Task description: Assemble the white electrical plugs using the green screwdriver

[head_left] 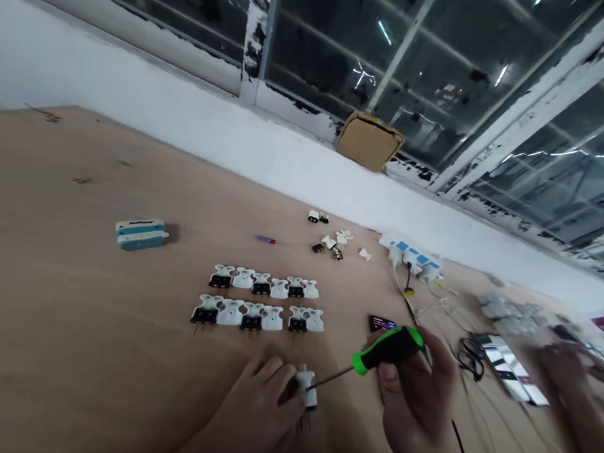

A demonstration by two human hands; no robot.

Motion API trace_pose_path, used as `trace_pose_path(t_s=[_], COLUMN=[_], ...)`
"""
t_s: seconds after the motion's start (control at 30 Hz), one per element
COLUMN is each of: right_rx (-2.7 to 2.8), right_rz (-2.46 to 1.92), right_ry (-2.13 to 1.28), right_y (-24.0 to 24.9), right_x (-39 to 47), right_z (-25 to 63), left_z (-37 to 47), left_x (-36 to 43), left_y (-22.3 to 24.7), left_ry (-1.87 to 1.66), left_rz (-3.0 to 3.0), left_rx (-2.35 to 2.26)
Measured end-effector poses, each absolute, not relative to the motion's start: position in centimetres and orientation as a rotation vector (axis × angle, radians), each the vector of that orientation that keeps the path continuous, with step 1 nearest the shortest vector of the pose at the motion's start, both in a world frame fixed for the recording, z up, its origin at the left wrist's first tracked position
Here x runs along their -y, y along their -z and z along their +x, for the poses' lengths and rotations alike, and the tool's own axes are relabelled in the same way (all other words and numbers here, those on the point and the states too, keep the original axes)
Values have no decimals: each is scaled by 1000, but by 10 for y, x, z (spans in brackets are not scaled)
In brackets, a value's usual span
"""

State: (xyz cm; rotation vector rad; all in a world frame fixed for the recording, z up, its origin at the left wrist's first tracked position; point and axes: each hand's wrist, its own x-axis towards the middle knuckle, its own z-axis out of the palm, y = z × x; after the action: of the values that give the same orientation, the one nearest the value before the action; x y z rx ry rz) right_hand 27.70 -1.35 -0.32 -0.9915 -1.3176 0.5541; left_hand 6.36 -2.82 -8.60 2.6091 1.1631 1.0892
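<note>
My left hand (pixel 264 405) pinches a small white plug part (pixel 307 382) with a dark base and thin pins, low in the middle of the view. In my right hand (pixel 417 398) is a screwdriver (pixel 391 350) with a black and green handle. Its shaft slants down to the left, and the tip meets the white part's face beside my left fingers. Beyond my hands, white pieces, some with black blocks, lie in two rows: a far row (pixel 242 278) and a near row (pixel 230 311).
A blue and white object (pixel 141 235) lies at the left, a small purple screwdriver (pixel 265 239) behind the rows. Loose parts (pixel 329 242), a power strip (pixel 411 258), a phone (pixel 382 323) and cables sit rightward. Another person's hand (pixel 566 365) is at far right.
</note>
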Motion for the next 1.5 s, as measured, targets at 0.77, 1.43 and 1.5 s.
trace_pose_path(t_s=[0.77, 1.43, 1.5], right_rx=[1479, 1353, 1355], right_rz=[-866, -973, -981], right_ry=[-530, -549, -566], right_y=[8, 7, 4], right_x=[7, 17, 19], right_z=[285, 272, 271], left_z=[64, 63, 63], left_x=[25, 28, 28], left_y=[88, 81, 80], left_ry=[-1073, -971, -959], left_rz=[2619, 2589, 2588], left_rx=[-1182, -1154, -1150])
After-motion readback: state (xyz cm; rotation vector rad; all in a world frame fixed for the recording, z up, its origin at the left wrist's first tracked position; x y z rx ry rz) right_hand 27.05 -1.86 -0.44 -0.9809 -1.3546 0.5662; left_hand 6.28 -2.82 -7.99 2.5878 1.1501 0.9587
